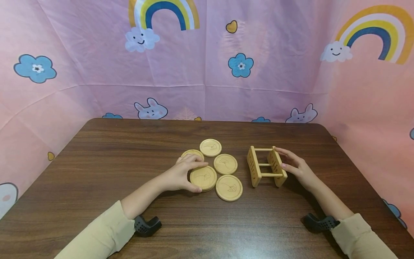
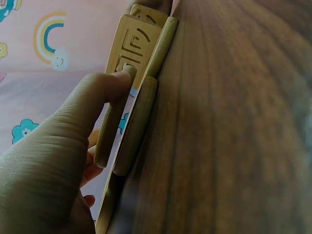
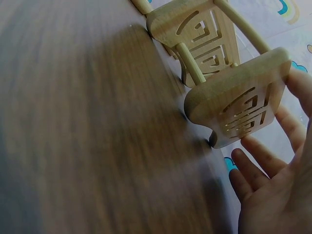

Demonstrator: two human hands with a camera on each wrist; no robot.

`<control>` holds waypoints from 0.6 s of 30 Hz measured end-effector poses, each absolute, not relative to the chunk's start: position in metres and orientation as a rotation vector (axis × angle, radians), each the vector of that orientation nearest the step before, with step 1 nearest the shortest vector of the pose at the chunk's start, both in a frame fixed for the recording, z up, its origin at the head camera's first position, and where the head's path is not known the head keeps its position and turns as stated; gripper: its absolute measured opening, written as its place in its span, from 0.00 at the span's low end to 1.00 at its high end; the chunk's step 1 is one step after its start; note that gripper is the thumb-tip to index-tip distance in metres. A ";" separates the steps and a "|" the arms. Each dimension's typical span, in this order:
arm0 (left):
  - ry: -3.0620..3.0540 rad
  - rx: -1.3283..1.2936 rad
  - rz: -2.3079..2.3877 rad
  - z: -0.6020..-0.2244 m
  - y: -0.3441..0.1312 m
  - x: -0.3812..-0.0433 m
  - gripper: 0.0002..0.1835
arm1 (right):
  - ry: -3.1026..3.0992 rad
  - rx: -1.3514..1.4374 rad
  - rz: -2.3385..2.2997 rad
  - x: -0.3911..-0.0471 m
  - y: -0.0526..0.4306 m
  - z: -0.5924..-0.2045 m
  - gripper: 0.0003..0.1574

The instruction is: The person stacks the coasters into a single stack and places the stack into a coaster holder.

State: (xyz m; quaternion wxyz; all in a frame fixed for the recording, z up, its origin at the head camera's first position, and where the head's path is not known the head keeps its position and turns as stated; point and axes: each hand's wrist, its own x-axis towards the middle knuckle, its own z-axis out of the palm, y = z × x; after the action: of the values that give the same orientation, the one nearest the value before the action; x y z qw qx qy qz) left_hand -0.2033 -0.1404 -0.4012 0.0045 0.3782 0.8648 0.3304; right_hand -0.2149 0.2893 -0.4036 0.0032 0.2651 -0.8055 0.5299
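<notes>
My left hand (image 1: 179, 175) pinches a round wooden coaster (image 1: 203, 176) between thumb and fingers. In the left wrist view that coaster (image 2: 113, 122) is tilted, slightly above another coaster (image 2: 138, 126) on the table. Its face carries an engraved ginkgo leaf. Several similar coasters lie around it, among them one at the back (image 1: 210, 147) and one at the front (image 1: 229, 187); my left fingers partly cover another (image 1: 193, 155). My right hand (image 1: 299, 169) touches the right side panel of a wooden coaster rack (image 1: 265, 175), its fingers loosely extended. Cut-out slots pattern the rack's panel (image 3: 243, 105).
The dark wood-grain table (image 1: 136, 144) bears the coasters and rack. Behind and beside it hangs a pink and purple cloth (image 1: 181, 68) printed with rainbows, rabbits and flowers. Black bands sit on the left wrist (image 1: 146, 226) and the right wrist (image 1: 318, 223).
</notes>
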 end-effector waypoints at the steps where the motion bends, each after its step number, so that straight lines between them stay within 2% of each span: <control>1: 2.708 1.184 1.036 -0.401 -0.141 -0.203 0.44 | -2.524 0.834 1.664 -0.215 0.289 -0.404 0.32; 18: 2.712 1.141 0.995 -0.405 -0.142 -0.205 0.44 | -2.516 0.842 1.679 -0.214 0.287 -0.402 0.32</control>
State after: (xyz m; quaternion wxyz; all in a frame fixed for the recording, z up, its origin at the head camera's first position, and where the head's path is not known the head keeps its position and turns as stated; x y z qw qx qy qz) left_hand -0.2047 -0.1421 -0.4050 0.0177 0.3674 0.8730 0.3203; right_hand -0.2135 0.2873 -0.4017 0.0007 0.2681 -0.8013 0.5348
